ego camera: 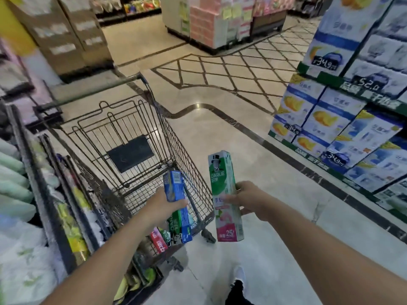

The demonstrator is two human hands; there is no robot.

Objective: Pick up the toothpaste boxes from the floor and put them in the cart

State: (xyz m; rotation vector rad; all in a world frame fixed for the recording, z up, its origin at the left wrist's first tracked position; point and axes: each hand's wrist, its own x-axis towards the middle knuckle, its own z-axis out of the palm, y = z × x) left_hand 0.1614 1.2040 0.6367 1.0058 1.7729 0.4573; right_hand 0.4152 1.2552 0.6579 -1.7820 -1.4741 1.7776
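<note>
With the left hand [161, 202] gripping several toothpaste boxes [176, 202] over the wire cart [123, 137] (fanned loosely), one might slip outside; the right hand [247, 200] grips a tall green-and-pink toothpaste box [224, 194] beside it.

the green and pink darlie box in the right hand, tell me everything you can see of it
The tall green and pink Darlie toothpaste box looks like glossy printed cardboard: green top with a top-hatted figure and white brand lettering, pink bottom with a peach picture and "25". It stands nearly upright, closed, with no damage visible. The right hand grips it at mid-height, thumb across the front. It is held in the air above the pale floor, just right of the wire shopping cart, apart from it.
</note>
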